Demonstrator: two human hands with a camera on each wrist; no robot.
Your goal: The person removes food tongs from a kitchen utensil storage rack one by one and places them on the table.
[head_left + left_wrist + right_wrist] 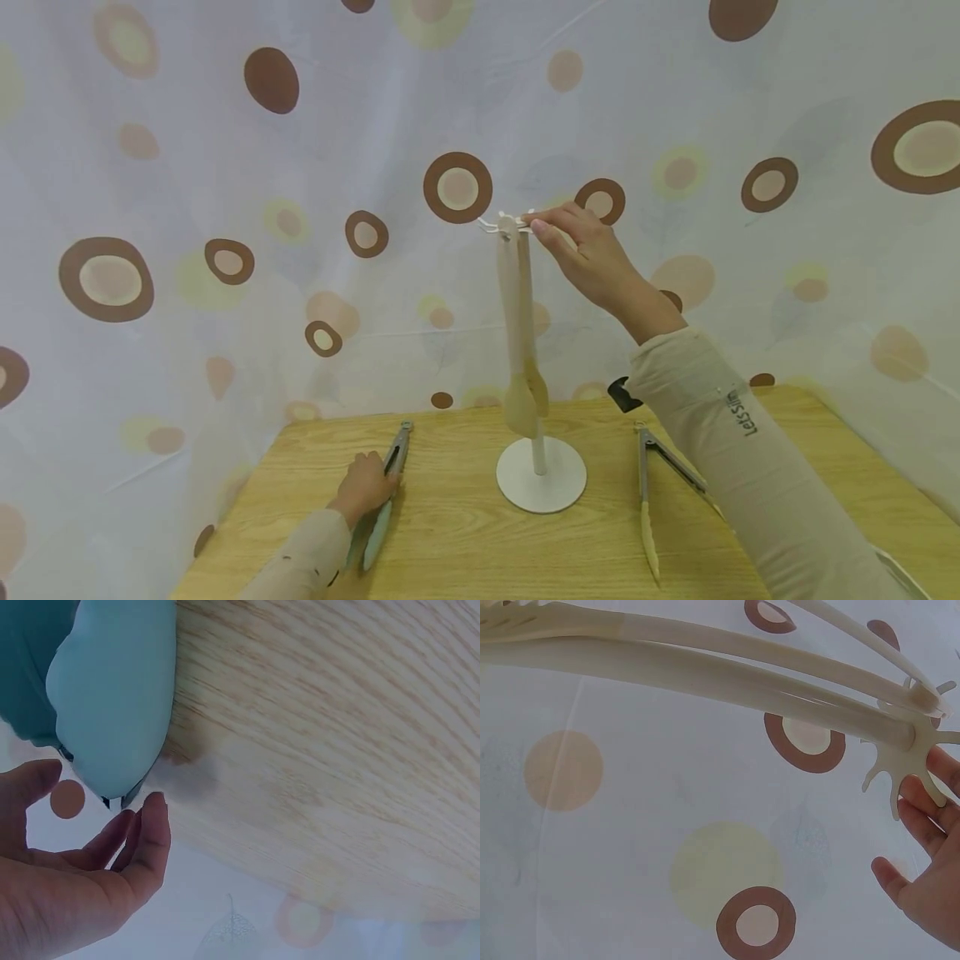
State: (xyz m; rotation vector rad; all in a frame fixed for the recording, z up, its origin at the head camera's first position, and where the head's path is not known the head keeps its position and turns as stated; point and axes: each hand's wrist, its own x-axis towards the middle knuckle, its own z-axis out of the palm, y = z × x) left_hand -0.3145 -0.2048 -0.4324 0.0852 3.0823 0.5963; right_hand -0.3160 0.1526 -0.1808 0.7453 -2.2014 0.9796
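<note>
My right hand (588, 250) is raised to the top of a white utensil stand (542, 487); its thumb and finger pinch the hooked rim (904, 761). From the hooks hang cream utensils, a spoon (520, 408) in front and a slotted utensil (525, 624) seen in the right wrist view. At the left of the table my left hand (365, 483) holds the metal part of teal-tipped tongs (377, 533). Close up, the left wrist view shows the teal tips (112, 697), with thumb and curled fingers on either side of the handle end.
Cream-tipped tongs (648, 533) with spread arms lie right of the stand, partly behind the right sleeve (720, 433). The wooden table (450, 550) meets a patterned curtain (420, 100) at the back and sides. A white edge (900, 575) shows at lower right.
</note>
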